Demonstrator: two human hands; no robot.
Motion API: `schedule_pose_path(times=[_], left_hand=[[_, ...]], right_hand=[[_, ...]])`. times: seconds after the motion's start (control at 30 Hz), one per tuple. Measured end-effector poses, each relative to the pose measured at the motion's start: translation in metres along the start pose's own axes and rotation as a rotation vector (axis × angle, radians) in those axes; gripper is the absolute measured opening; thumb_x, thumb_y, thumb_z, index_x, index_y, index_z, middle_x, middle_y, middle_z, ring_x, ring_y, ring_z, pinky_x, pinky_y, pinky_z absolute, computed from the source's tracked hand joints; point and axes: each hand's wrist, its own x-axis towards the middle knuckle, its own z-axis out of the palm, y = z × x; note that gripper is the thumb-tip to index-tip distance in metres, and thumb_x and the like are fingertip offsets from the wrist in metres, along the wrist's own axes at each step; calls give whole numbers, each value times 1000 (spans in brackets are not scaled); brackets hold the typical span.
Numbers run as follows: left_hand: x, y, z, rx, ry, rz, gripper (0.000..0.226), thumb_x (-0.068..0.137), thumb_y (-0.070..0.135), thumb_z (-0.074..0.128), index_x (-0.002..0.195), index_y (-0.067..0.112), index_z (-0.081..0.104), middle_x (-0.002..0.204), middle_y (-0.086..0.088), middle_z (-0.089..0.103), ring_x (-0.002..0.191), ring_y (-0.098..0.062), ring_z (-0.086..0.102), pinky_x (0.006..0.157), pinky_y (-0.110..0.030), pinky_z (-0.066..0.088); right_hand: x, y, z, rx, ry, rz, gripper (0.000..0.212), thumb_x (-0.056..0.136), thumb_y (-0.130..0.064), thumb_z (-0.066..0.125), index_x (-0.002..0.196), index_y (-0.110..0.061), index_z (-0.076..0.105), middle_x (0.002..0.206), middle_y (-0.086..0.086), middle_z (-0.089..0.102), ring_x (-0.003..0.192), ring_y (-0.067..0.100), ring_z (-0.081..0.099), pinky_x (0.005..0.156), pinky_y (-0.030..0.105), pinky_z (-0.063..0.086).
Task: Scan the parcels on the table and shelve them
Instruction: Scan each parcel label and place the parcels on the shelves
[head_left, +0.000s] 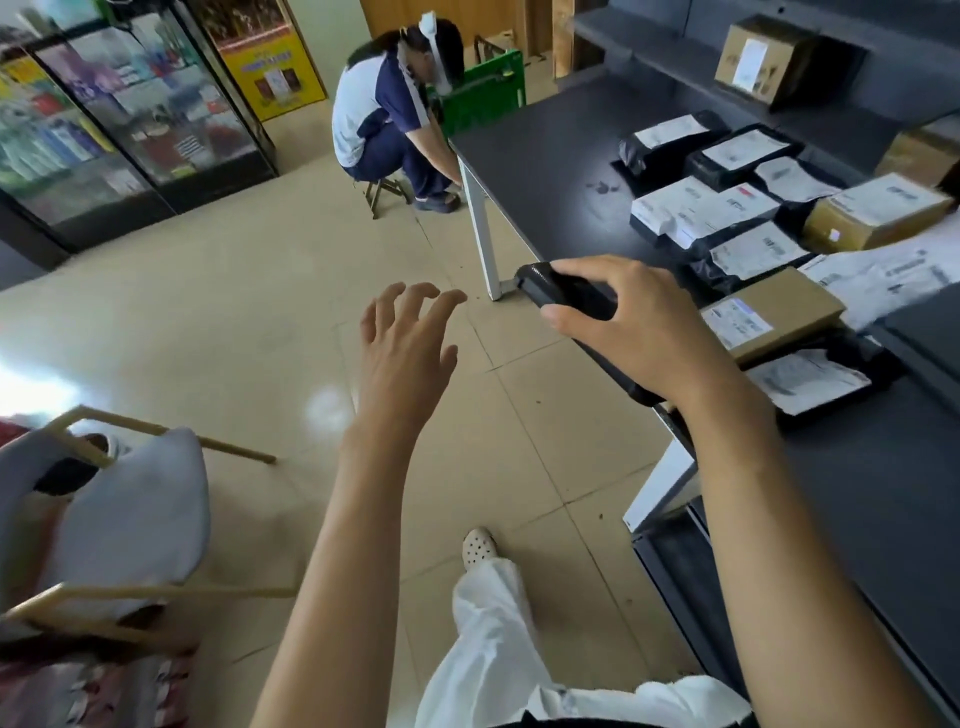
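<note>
While the right hand (639, 332) curls round a black handheld scanner (566, 291), thumb against its near side and fingers arched over its top, the left hand (405, 353) hangs over the floor (208, 322) with fingers spread, slightly bent and holding nothing. The scanner is a smooth, rounded block of dark plastic, held at the front edge of the table (545, 156), whose top is a matte charcoal slab on white square-section legs. Parcels lie on that top in loose rows to the right of the scanner: crinkled black poly bags (753, 254) with white paper labels, a flat kraft-cardboard box (774, 312) nearest the hand, a white carton (696, 208), and a chunkier brown box (878, 210) further back (the label print is too blurred to read). Behind the table, grey shelves (665, 52) carry one cube-shaped cardboard box (763, 57). Glossy beige tiles cover the floor. Beyond the table's far end another person (395, 119) crouches on a small stool beside a green plastic crate (483, 93), and glass-fronted cabinets (130, 104) line the left wall.
</note>
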Motion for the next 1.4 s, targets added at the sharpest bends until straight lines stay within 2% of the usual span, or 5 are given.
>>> schedule_pose_path(times=[0.47, 0.8, 1.03, 1.2, 1.4], left_hand=[[326, -85, 101, -29, -89, 332, 55, 85, 19, 70, 136, 28, 52, 140, -3, 48, 136, -31, 36, 111, -45, 27], [510, -19, 211, -42, -209, 574, 57, 83, 20, 72, 137, 26, 53, 145, -5, 44, 137, -33, 35, 113, -49, 27], [628, 23, 266, -15, -215, 706, 54, 82, 20, 73, 133, 24, 56, 136, -5, 53, 134, -35, 40, 111, -51, 32], [671, 54, 306, -61, -319, 788, 53, 83, 20, 71, 134, 21, 57, 130, -4, 58, 134, -36, 41, 110, -51, 31], [721, 93, 358, -96, -487, 898, 58, 91, 25, 63, 145, 21, 44, 140, -3, 51, 139, -32, 33, 114, -46, 24]], right_hand=[[273, 42, 47, 35, 154, 237, 52, 88, -50, 65, 136, -33, 59, 140, -15, 57, 132, 10, 50, 111, 46, 39], [422, 154, -2, 9, 292, 482, 52, 89, -51, 65, 138, -37, 57, 141, -13, 56, 133, 15, 48, 110, 39, 40], [520, 210, -52, 93, 423, 550, 39, 92, -41, 66, 129, -30, 65, 125, -7, 66, 117, 13, 56, 88, 24, 38], [531, 261, -47, 74, 375, 713, 52, 88, -51, 66, 137, -35, 58, 139, -13, 58, 132, 14, 50, 108, 35, 40], [548, 305, -58, 87, 526, 914, 53, 86, -54, 65, 136, -37, 58, 135, -11, 62, 128, 13, 54, 106, 38, 44]])
